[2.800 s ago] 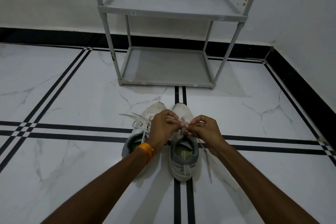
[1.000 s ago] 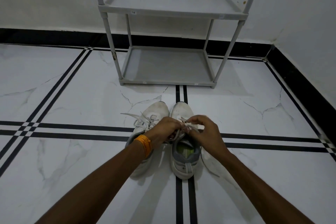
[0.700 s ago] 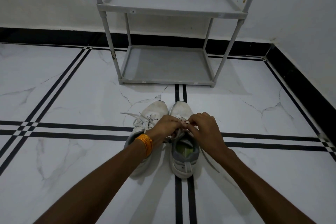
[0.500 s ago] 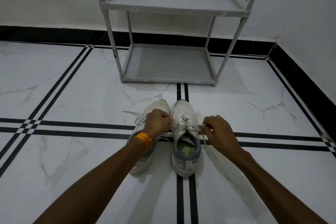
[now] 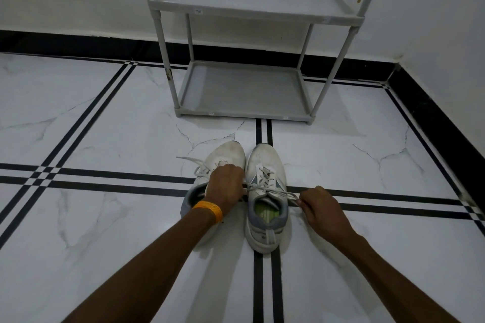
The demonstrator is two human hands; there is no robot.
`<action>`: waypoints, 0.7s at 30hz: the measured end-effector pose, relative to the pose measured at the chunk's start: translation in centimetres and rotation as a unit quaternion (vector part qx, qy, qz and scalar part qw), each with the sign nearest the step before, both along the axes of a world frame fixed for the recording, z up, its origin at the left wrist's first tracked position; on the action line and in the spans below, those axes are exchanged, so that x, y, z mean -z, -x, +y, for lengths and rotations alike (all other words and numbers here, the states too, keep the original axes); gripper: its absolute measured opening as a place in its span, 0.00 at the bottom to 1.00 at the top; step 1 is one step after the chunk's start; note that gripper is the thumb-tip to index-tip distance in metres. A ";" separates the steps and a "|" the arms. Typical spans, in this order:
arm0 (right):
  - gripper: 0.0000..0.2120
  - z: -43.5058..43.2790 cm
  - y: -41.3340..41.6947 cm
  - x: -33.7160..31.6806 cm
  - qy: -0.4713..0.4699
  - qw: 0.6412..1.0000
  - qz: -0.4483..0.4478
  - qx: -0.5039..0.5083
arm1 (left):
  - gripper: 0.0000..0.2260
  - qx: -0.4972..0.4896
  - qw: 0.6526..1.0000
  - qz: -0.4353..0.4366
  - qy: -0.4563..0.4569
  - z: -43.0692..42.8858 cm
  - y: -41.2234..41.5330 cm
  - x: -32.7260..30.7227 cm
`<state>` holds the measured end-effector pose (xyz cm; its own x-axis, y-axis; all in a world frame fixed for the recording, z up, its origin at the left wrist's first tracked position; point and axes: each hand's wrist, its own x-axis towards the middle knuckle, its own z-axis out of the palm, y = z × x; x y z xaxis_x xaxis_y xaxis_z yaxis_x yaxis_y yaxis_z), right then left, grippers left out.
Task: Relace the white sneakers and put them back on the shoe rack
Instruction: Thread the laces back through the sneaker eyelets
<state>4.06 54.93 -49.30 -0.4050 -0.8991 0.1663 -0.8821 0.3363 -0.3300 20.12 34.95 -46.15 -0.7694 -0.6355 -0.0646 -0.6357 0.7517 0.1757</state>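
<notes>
**Q:** What does the head view show?

**A:** Two worn white lace-up sneakers with grey collars stand side by side, toes toward the wall, on the white marble floor (image 5: pixel 105 231) with black inlay stripes. The right-hand sneaker (image 5: pixel 266 191) is laced across its eyelets; the left-hand sneaker (image 5: pixel 223 157) has loose lace ends trailing off its far side. The grey plastic two-tier shoe rack (image 5: pixel 244 92) stands just beyond them, both shelves bare.

**Q:** What are the hands doing?

**A:** The left hand (image 5: pixel 227 186), with an orange band (image 5: pixel 208 211) at the wrist, is closed on one end of the white lace (image 5: pixel 265 187) above the gap between the shoes. The right hand (image 5: pixel 319 207) pinches the other end, drawn out to the shoe's right side. The lace runs taut between them, which suggests a knot is being tightened.

**Q:** What could go wrong from here?

**A:** An uneven pull may drag one end back through the top eyelets or leave unequal tails. Pulling sideways rather than along the shoe may tip or slide the light sneaker on the smooth floor. The left hand sits over the other sneaker, so its loose ends may get caught in the grip. That shoe probably also needs tying before racking.
</notes>
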 end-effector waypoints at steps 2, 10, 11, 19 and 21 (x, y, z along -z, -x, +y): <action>0.11 -0.3 -0.2 0.0 -0.004 1.000 -0.011 0.007 | 0.11 -0.012 1.000 0.013 -0.001 -0.1 -0.2 0.2; 0.10 0.3 -0.2 0.0 -0.009 0.998 0.062 0.020 | 0.13 0.011 0.998 0.002 0.060 -0.7 0.5 0.3; 0.10 0.1 -0.3 0.0 -0.017 0.997 0.068 0.018 | 0.12 0.004 0.999 0.008 0.054 -0.8 0.5 0.3; 0.09 0.4 -0.8 1.0 -0.035 0.999 0.026 0.020 | 0.11 -0.030 0.999 0.009 0.031 -0.9 0.0 0.6; 0.10 0.2 -0.9 0.9 -0.051 0.998 -0.004 0.028 | 0.10 -0.030 0.999 0.012 0.021 -1.0 -0.2 0.9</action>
<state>4.96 55.16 -50.16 -0.4556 -0.8873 0.0715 -0.8585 0.4168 -0.2987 20.31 34.00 -47.03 -0.7314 -0.6817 -0.0189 -0.6751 0.7199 0.1611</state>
